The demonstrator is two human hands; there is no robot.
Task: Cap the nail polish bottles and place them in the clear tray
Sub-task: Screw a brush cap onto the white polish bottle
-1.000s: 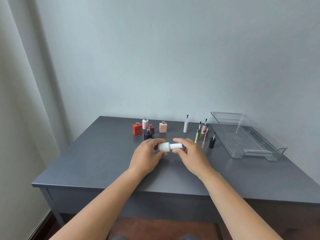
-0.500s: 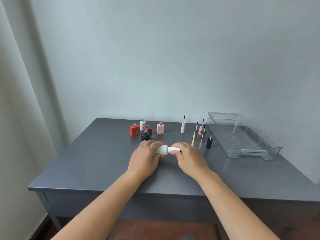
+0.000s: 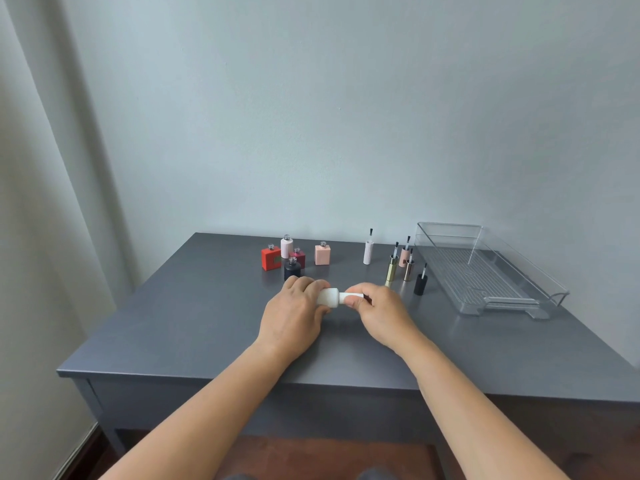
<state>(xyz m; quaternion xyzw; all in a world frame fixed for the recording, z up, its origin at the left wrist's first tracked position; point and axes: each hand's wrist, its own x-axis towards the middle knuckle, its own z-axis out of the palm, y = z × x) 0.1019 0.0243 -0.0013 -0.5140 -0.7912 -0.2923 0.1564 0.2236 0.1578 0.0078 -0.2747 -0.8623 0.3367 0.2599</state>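
A white nail polish bottle (image 3: pixel 329 297) lies sideways just above the grey table (image 3: pixel 194 317), held between both hands. My left hand (image 3: pixel 294 313) grips its body. My right hand (image 3: pixel 379 311) pinches its white cap (image 3: pixel 350 296), which sits on the bottle's neck. Behind stand several uncapped bottles: red (image 3: pixel 271 258), pale pink (image 3: pixel 286 247), dark red (image 3: pixel 298 257), black (image 3: pixel 292 268) and peach (image 3: pixel 322 253). To the right several caps stand brush-up: white (image 3: pixel 368 251), gold (image 3: pixel 392 268), pink (image 3: pixel 403 256), bronze (image 3: pixel 409 270), black (image 3: pixel 420 284). The clear tray (image 3: pixel 498 303) is empty.
The tray sits at the table's right side, close to the wall. A curtain (image 3: pixel 41 202) hangs at the left. The table's front edge runs just under my forearms, with brown floor below.
The cap has gone further onto the white bottle and my two hands have closed in on each other. The view has shifted slightly; the other bottles and caps stay put.
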